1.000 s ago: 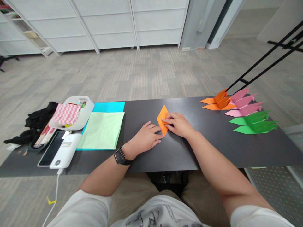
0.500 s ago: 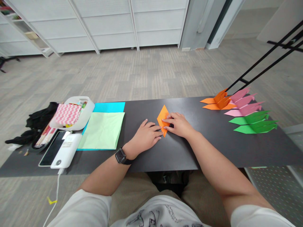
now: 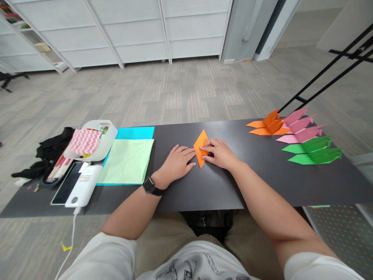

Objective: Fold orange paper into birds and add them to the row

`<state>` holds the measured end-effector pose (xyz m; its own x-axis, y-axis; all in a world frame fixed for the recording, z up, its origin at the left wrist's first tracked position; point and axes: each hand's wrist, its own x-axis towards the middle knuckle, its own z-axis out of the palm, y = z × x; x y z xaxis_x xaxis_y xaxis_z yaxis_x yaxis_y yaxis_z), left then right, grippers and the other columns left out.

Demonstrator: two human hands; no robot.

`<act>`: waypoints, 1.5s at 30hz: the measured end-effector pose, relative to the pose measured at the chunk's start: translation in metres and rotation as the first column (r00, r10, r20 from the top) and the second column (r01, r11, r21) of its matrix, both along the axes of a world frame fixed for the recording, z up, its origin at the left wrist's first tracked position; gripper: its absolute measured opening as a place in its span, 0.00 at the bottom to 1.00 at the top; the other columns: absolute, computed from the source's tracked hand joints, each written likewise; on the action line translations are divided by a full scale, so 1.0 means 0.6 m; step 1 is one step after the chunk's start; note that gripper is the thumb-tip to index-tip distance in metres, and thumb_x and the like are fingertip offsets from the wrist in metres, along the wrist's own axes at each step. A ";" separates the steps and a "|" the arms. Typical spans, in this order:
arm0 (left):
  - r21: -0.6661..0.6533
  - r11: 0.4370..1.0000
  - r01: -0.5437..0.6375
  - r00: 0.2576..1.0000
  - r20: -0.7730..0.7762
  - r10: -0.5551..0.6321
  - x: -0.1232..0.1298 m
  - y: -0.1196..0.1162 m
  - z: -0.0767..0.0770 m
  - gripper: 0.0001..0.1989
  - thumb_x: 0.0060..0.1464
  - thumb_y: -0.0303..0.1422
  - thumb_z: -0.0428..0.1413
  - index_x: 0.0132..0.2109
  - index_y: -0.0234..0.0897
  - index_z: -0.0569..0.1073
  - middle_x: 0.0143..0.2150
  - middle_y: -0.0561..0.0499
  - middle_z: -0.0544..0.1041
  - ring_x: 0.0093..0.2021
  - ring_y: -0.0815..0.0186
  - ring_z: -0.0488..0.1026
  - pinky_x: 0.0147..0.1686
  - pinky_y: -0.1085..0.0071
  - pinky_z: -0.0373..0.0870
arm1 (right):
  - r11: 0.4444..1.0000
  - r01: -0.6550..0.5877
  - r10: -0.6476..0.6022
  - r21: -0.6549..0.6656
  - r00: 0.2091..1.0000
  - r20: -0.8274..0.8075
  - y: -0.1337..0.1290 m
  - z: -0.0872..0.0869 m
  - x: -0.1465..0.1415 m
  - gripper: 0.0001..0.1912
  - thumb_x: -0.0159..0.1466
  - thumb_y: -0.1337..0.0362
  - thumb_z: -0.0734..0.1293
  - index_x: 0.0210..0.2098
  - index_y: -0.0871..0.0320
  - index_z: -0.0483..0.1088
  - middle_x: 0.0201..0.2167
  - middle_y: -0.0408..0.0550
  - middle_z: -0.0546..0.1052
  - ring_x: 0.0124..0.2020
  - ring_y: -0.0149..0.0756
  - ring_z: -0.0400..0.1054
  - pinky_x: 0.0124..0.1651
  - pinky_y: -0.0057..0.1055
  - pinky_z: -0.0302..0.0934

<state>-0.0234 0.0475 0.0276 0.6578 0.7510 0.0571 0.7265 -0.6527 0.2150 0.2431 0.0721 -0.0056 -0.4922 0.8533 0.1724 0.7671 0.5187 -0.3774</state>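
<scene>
An orange folded paper (image 3: 199, 151), shaped like a narrow diamond, lies on the dark table (image 3: 204, 194) in front of me. My right hand (image 3: 219, 154) rests at its right edge, thumb and fingers pressed on the paper. My left hand (image 3: 178, 162) lies flat with its fingers apart, the fingertips touching or nearly touching the paper's left corner. A black watch sits on my left wrist. What the right fingertips pinch, beyond the paper's edge, is hard to see.
Folded orange (image 3: 269, 123), pink (image 3: 303, 134) and green (image 3: 314, 156) paper birds stand at the right. Light green sheets (image 3: 125, 161) lie over blue paper (image 3: 135, 132). Further left are a white basket (image 3: 109, 144), a phone (image 3: 67, 186), a white power bank (image 3: 83, 186) and black cloth (image 3: 54, 146).
My left hand has slid up and left, off the lower part of the orange paper to its left corner. My right hand has hardly moved.
</scene>
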 end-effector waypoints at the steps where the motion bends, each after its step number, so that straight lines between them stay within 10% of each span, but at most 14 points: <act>1: 0.003 1.000 -0.010 1.000 0.003 0.010 -0.001 0.003 -0.003 0.26 0.72 0.43 0.55 0.71 0.42 0.71 0.72 0.44 0.73 0.70 0.51 0.68 0.75 0.42 0.57 | 1.000 0.000 0.000 -0.001 1.000 0.001 0.000 0.000 0.000 0.22 0.68 0.55 0.75 0.61 0.43 0.80 0.54 0.53 0.77 0.56 0.51 0.69 0.60 0.51 0.62; 18: 0.060 0.993 -0.103 0.994 0.054 0.100 -0.001 0.022 -0.015 0.24 0.71 0.47 0.56 0.67 0.42 0.76 0.73 0.38 0.69 0.71 0.46 0.66 0.73 0.37 0.59 | 1.000 -0.003 0.003 0.004 1.000 -0.006 0.000 0.000 0.000 0.21 0.69 0.54 0.75 0.61 0.42 0.80 0.54 0.52 0.77 0.57 0.52 0.69 0.59 0.51 0.62; 45: 0.001 0.962 0.275 0.960 0.051 -0.274 0.002 -0.023 0.030 0.13 0.72 0.38 0.56 0.53 0.49 0.85 0.56 0.49 0.81 0.58 0.56 0.75 0.74 0.45 0.58 | 1.000 0.007 -0.007 -0.005 1.000 0.011 -0.001 0.003 0.000 0.22 0.69 0.55 0.75 0.61 0.43 0.79 0.55 0.52 0.77 0.56 0.52 0.69 0.59 0.51 0.63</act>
<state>-0.0225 0.0335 0.0458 0.8351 0.5425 0.0912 0.5079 -0.8241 0.2507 0.2433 0.0718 -0.0037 -0.4884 0.8574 0.1623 0.7748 0.5116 -0.3714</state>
